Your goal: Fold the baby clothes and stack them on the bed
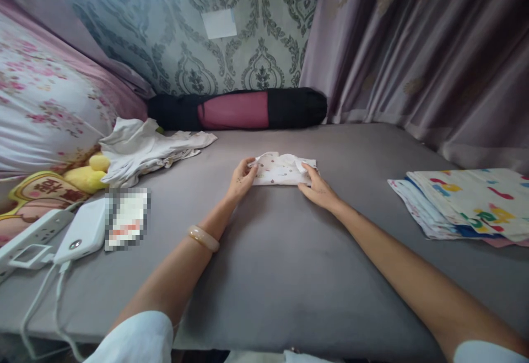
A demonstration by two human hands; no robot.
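Note:
A white garment (278,171) with a small scattered print lies folded in a flat rectangle on the grey bed sheet (264,275). My left hand (243,178) grips its left edge, thumb on top and the other fingers around the far side. At the right edge, my right hand (318,187) holds the cloth between the thumb and the fingers. A pale bangle (204,238) circles my left wrist. The undersides of both hands' grips are hidden.
Folded printed cloths (467,203) are stacked at the right. A crumpled white garment (144,148), yellow plush toy (85,178), white power bank (85,231) with cables and power strip (35,236) lie left. A black and pink roll bag (235,109) rests along the wall.

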